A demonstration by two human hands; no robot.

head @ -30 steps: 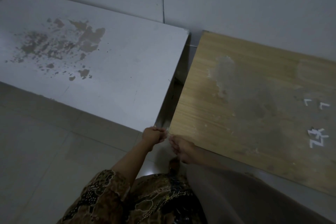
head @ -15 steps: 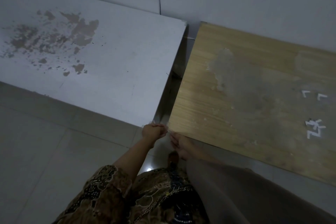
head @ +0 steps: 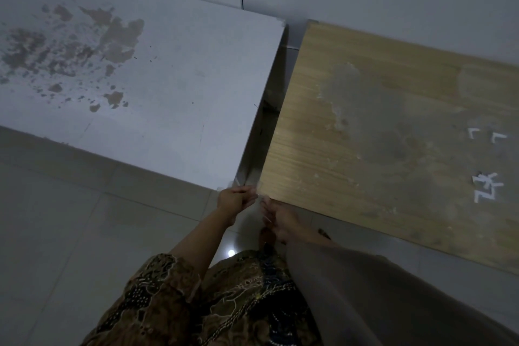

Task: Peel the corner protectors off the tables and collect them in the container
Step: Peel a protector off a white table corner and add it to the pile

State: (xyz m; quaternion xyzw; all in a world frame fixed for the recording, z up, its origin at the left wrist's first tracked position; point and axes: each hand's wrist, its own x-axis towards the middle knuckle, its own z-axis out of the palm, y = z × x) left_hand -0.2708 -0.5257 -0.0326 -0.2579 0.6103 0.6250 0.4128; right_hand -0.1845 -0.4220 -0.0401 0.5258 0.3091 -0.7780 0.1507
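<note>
The left hand [head: 234, 201] makes the working grip: its fingers are curled at the near right corner of the grey table [head: 174, 87], and they seem to pinch a thin, pale, translucent corner protector [head: 238, 181], though the light is too dim to be sure how much of it is held. From that grip the protector lies at about twelve o'clock, touching the fingertips, and what shows of it is a narrow sliver slanting from eleven toward five along the table's right edge. The right hand [head: 279, 219] sits at about four o'clock from the left one, just beside it, fingers reaching up toward the near left corner of the wooden table [head: 379, 121]; I cannot tell whether it has hold of anything, since a faint pale strip near its fingers is too blurred to read. So the left hand is the nearer one, and the peel would probably need to pull toward six o'clock, away from the corner. Farther out, at about three o'clock on the wooden table, small white pieces [head: 487, 184] lie scattered, likely protectors already off. No container is in view.
</note>
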